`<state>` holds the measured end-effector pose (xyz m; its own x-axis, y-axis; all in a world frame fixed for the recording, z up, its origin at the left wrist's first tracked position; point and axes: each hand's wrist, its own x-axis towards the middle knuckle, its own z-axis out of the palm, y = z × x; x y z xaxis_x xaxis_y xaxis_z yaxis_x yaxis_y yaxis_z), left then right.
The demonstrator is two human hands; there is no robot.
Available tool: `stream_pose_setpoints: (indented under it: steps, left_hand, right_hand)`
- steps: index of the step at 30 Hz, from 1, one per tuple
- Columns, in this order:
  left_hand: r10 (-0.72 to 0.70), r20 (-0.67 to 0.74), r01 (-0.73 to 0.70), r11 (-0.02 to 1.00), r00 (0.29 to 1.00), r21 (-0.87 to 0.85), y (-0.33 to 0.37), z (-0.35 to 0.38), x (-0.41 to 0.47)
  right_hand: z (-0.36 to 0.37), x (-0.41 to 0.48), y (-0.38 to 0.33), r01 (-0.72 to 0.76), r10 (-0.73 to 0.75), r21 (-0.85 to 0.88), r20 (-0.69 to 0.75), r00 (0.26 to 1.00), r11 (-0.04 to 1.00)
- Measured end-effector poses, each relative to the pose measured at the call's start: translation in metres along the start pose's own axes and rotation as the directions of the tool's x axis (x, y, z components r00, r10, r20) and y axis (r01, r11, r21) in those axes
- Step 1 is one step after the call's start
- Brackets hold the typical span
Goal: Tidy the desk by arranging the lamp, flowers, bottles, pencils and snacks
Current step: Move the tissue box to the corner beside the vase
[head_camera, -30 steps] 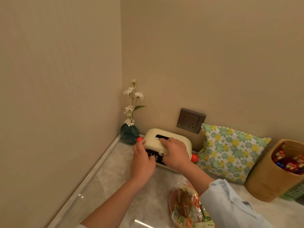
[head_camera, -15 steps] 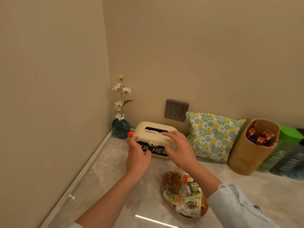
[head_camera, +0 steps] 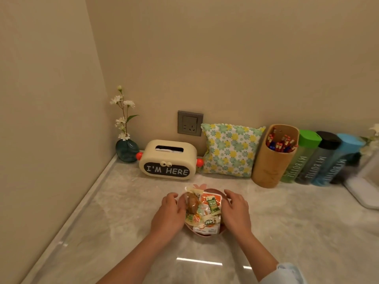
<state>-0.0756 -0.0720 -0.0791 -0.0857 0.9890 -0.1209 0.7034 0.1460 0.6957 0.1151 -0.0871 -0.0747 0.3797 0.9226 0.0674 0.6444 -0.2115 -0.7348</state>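
Snacks (head_camera: 203,212) in their wrappers fill a shallow pink dish (head_camera: 205,234) near the middle of the table (head_camera: 297,232), and both hands bracket it. The left hand (head_camera: 170,216) curls its grip against the dish's left edge, fingers (head_camera: 171,196) bent round the rim; the right hand (head_camera: 235,212) mirrors it on the right side with fingers spread and lightly curved. Neither grip looks fully clamped; they appear to cup the rim, touching it rather than squeezing.

To do this step well, I would judge that both hands should press evenly under or against the rim and move the dish level, since the packets are heaped loosely and could slide off if it tilts. A slow slide along the table seems safer than a lift.

Along the back wall, a tan cup (head_camera: 272,160) holds pencils (head_camera: 281,143) standing upright. Just beside it lean three bottles: green (head_camera: 301,158), dark (head_camera: 320,160) and blue (head_camera: 338,162), touching in a row. A cream tissue box (head_camera: 168,159) has tissue showing in its slot. A small teal vase (head_camera: 126,150) in the corner carries white flowers (head_camera: 123,111). A floral cushion (head_camera: 229,150) leans between box and cup, and a white lamp base (head_camera: 363,189) sits at the far right, partly cut off.
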Motion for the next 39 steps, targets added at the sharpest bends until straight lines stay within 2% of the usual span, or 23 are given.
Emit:
stream_pose_setpoints:
  steps: [6,16,23,28,39]
  left_hand:
    - [0.037,-0.005,-0.037,0.996,0.999,-0.078,0.003,0.012,-0.008]
    - [0.1,0.06,-0.09,0.984,0.993,-0.155,0.058,0.046,0.004]
    - [0.122,0.079,-0.115,0.99,0.989,-0.087,0.084,0.072,0.018]
    - [0.08,0.057,-0.078,0.996,0.995,-0.031,0.09,0.08,0.025]
    - [-0.002,0.056,0.0,1.0,0.998,0.029,0.105,0.078,0.025]
  right_hand:
    - [-0.01,-0.013,0.015,-0.041,0.038,0.131,0.03,0.999,0.991]
    - [-0.055,0.009,0.038,-0.13,0.132,0.111,-0.012,0.991,0.985]
    - [-0.074,0.028,0.057,-0.16,0.155,0.102,0.055,0.986,0.982]
    - [-0.078,0.039,0.059,-0.162,0.15,0.094,0.123,0.981,0.982]
    - [-0.077,0.043,0.062,-0.12,0.089,0.19,0.164,0.982,0.974]
